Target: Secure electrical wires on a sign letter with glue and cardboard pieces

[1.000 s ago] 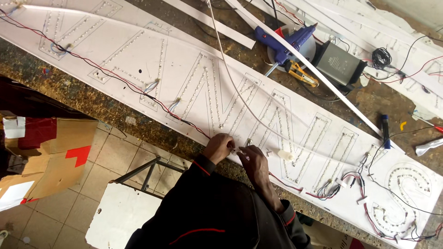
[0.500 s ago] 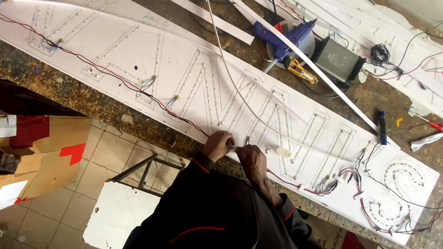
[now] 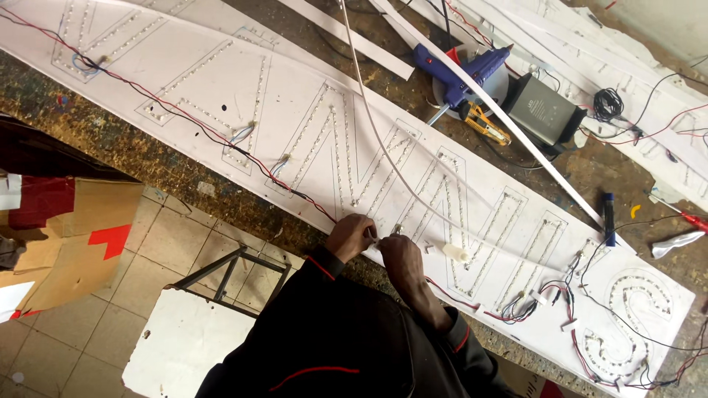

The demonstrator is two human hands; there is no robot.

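Two white sign boards (image 3: 221, 81) on speckled workbench (image 3: 110, 147), tiled floor (image 3: 96, 309).

Speckled workbench (image 3: 110, 140) under white sign panel (image 3: 221, 81), glue gun (image 3: 457, 70)

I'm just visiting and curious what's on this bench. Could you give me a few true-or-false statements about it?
1. Both hands, left hand and right hand, meet at the near edge of the white sign panel. True.
2. The blue glue gun is in the right hand. False: it lies on the bench, away from both hands.
3. Red and black wires run across the panel. True.
4. The white stool stands on the bench. False: it is on the tiled floor.
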